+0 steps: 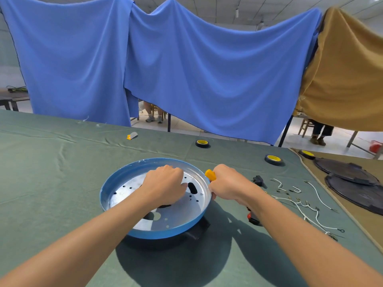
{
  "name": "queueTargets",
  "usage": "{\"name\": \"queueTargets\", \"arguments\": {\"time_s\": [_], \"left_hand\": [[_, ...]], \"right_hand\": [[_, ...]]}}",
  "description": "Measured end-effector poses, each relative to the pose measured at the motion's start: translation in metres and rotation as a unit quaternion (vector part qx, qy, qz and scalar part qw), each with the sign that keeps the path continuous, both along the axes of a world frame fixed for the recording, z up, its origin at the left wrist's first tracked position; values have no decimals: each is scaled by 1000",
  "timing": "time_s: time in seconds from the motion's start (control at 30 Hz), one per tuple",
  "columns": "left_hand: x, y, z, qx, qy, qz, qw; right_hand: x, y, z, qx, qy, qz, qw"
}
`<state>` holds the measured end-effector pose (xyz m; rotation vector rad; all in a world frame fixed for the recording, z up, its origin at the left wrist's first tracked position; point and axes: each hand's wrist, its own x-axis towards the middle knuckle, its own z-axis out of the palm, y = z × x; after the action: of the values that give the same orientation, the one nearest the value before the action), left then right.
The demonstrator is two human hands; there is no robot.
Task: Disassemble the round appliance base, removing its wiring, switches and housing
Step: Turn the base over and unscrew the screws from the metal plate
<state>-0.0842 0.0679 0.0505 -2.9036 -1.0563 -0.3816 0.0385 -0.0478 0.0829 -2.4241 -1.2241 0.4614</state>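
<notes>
The round appliance base (pixel 116 181) is a blue-rimmed pan with a shiny metal floor full of holes, resting on a black underside on the green cloth. My left hand (pixel 165 183) is inside it with fingers closed, pressing on the metal floor near a black oblong part (pixel 192 187). My right hand (pixel 230 183) is at the pan's right rim, closed around a tool with a yellow handle (pixel 210 175); the tool's tip is hidden. A red and black part (pixel 253 218) lies under my right forearm.
Loose white wires (pixel 298 204) and small connectors lie to the right, with a black plug part (pixel 258 180). Three tape rolls (pixel 273 159) sit farther back. Two black round covers (pixel 348 170) lie at the far right. A small yellow-grey piece (pixel 132 135) lies behind.
</notes>
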Motion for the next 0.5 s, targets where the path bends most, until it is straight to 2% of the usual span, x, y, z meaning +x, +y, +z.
{"name": "queueTargets", "arguments": {"time_s": [0.1,0.17,0.27,0.4,0.5], "left_hand": [[-1,7,-3,-79,0,-70,994],[-1,10,-7,-95,-3,-95,991],[-2,13,-14,-73,-4,-108,992],[2,14,-13,-44,43,-113,992],[7,14,-4,-33,73,-116,990]], "right_hand": [[6,7,4,-4,-3,15,1000],[11,9,11,8,-20,32,999],[17,12,26,119,6,46,992],[15,15,41,317,127,52,939],[13,14,47,333,118,67,933]]}}
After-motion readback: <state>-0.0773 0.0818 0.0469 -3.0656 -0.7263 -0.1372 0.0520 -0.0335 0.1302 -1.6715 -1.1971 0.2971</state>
